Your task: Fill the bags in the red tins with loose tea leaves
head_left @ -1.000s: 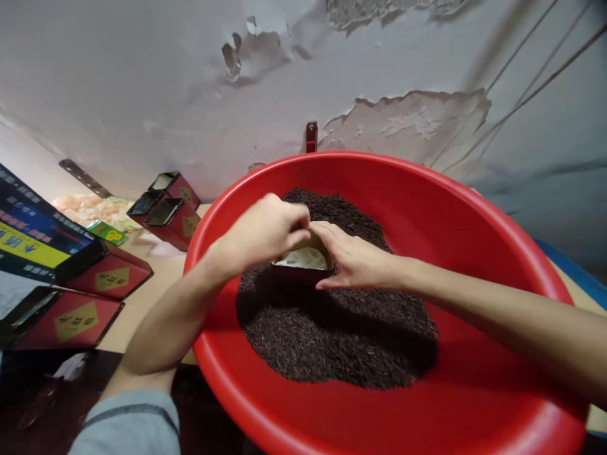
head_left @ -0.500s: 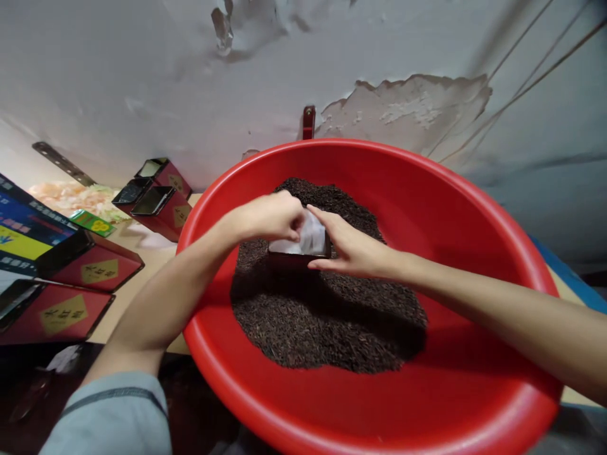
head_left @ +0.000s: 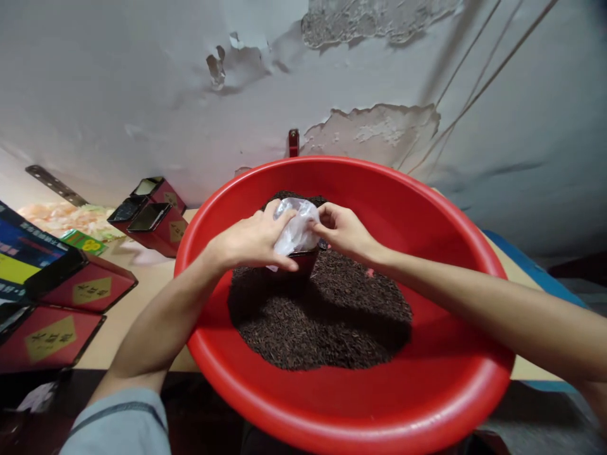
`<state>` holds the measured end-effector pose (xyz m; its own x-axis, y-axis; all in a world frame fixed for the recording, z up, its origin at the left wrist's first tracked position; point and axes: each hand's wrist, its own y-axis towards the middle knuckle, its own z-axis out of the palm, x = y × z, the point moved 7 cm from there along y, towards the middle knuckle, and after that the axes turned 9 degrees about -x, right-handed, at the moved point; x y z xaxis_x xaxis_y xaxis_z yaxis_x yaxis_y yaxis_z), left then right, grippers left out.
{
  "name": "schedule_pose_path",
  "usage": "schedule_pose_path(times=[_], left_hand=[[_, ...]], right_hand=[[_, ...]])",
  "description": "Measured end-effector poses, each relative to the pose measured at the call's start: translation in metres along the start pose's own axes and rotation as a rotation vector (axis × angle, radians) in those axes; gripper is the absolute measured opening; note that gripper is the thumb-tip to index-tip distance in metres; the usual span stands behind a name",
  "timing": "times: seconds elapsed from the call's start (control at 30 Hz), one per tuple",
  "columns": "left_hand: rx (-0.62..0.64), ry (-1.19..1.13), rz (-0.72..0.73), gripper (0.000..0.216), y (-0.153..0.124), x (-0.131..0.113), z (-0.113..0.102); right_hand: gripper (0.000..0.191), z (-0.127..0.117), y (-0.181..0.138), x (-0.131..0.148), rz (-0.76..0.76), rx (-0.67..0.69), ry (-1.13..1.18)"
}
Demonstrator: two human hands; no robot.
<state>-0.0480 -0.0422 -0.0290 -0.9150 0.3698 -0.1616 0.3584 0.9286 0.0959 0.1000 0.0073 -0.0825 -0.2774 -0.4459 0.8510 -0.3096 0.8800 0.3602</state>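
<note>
Plastic bag (head_left: 296,221): crumpled and see-through, it sits at the mouth of a box, between the two hands and touching both; how far it reaches down inside cannot be seen.
Right hand (head_left: 346,230): thumb and fingers are pinched on the bag's right side, seemingly because thin film needs a fingertip hold to be worked.
Left hand (head_left: 258,240): lies along the bag's left side, thumb spread away from the fingers, low by the box's near face; probably placed to steady bag and box together, though how firmly it grips I cannot tell.
Box (head_left: 302,264): stands below the hands, its near side in shadow and its base hard to make out among the dark leaves (head_left: 308,335); the heap perhaps props it.
Red basin (head_left: 450,278): wide and deep, with the leaves heaped inside; both forearms reach in over its rim, so anything spilled would likely be caught.
Worktop (head_left: 137,284): bears the basin and, to its left, more red boxes with yellow labels: a cluster of three (head_left: 161,230) just beside the rim and two nearer ones (head_left: 71,316), apparently kept within easy reach of the left arm.
Green packet (head_left: 83,241): lies farther left, well apart from the hands.
</note>
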Motion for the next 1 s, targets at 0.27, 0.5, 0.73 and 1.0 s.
schedule_pose_path(times=[0.27,0.5,0.73,1.0], left_hand=[[-0.382,-0.260,-0.053,0.020,-0.009,0.032,-0.061],[-0.902,-0.553,-0.136,0.025,-0.007,0.044,-0.077],[-0.653,-0.630,-0.144,0.035,0.018,0.026,-0.036],[-0.349,-0.634,-0.125,0.008,0.008,0.052,-0.050]], right_hand=[[0.006,0.026,-0.001,0.016,-0.317,0.313,-0.574],[0.016,0.024,0.014,0.027,-0.337,0.362,-0.479],[0.055,-0.008,0.023,0.086,-0.535,-0.010,-0.048],[0.025,-0.020,0.031,0.077,-0.521,0.121,-0.344]])
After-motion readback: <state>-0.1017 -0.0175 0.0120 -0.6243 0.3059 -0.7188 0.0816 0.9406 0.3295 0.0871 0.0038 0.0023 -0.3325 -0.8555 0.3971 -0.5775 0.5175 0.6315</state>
